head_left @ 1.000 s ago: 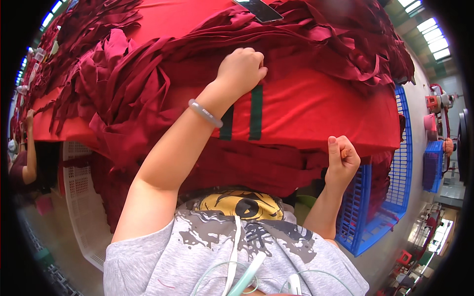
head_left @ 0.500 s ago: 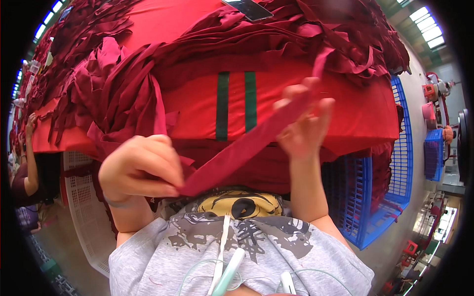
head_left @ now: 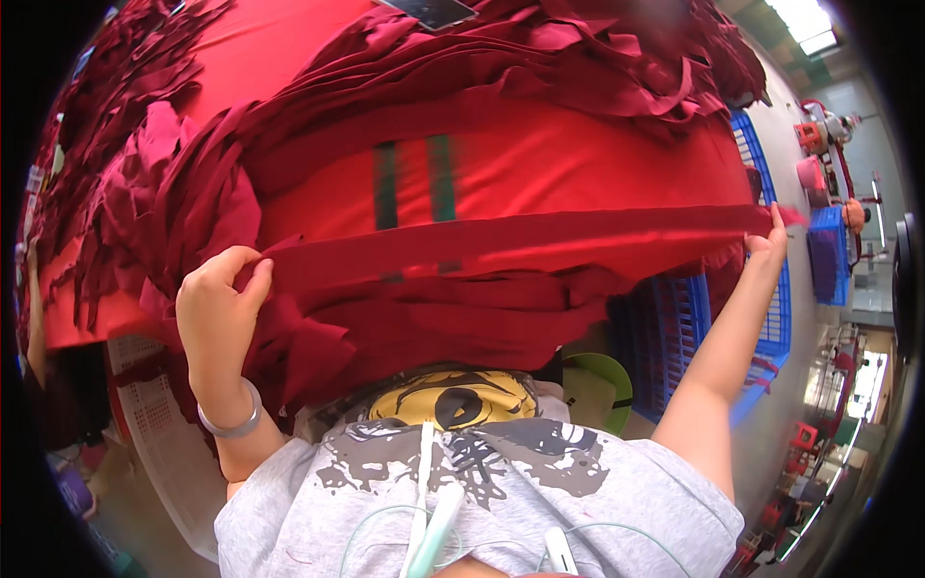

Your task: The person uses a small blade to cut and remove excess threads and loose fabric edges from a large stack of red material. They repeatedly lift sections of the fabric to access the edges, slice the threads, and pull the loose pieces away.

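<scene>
– where's the strip (head_left: 520, 235)?
– stretched across the front of the red table (head_left: 597, 164), over the lower part of the green bands (head_left: 441, 178), one end at each hand.
– and the hold?
– the left hand (head_left: 222, 297) has thumb and forefinger pinched together on its end. the right hand (head_left: 767, 246) has its fingers at the other end, a blurred tip poking past; i can't tell how tightly they close.
– so what could go wrong?
– if that right hold is light, a hard tug could pull the end free, and it might fall toward the blue basket (head_left: 689, 308). the loose strips (head_left: 462, 318) by the table's front edge are the same dark red, so dipping low could tangle them together.
</scene>
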### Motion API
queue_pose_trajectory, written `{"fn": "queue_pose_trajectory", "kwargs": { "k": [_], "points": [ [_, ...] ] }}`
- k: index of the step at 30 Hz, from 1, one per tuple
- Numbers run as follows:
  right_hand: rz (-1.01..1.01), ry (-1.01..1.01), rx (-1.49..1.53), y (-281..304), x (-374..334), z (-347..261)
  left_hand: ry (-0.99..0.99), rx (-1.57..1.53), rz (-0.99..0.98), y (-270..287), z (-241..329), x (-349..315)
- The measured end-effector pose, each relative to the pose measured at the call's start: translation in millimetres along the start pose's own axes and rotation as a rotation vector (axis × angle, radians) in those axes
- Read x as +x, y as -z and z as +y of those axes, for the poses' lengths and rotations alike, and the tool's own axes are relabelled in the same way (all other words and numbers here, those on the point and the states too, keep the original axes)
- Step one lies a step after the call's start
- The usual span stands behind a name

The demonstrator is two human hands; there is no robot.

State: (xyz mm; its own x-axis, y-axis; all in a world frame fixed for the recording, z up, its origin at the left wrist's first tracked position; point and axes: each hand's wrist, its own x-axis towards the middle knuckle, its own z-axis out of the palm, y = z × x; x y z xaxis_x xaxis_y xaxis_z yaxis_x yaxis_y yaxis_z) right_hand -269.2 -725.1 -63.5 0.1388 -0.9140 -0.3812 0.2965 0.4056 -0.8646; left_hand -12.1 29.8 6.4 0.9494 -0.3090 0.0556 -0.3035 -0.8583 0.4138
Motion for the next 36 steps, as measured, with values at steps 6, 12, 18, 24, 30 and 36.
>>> {"fn": "queue_pose_trajectory", "kwargs": {
  "k": [6,12,18,24,30,36],
  "points": [
    [0.332,0.669,-0.729,48.7,60.4,2.6,-0.058,0.027,0.052,-11.6,-12.9,12.9],
    [0.571,0.853,-1.393,2.2,-18.5,39.0,-0.238,0.279,0.127,-7.6,-11.6,2.9],
    [0.098,1.046,-1.593,-15.9,-99.6,75.3,-0.662,0.149,0.111,-51.2,33.8,-35.9],
    [0.029,0.796,-1.688,-26.3,-120.8,71.4,-0.616,0.135,-0.112,-80.8,31.5,-34.7],
    [-0.379,0.81,-1.451,-117.9,-307.1,131.2,-0.602,0.088,0.002,-85.7,38.4,-36.0],
    [-1.105,1.154,-1.047,-131.6,-428.0,219.1,-0.599,0.065,0.032,-103.9,38.6,-33.5]
  ]
}}
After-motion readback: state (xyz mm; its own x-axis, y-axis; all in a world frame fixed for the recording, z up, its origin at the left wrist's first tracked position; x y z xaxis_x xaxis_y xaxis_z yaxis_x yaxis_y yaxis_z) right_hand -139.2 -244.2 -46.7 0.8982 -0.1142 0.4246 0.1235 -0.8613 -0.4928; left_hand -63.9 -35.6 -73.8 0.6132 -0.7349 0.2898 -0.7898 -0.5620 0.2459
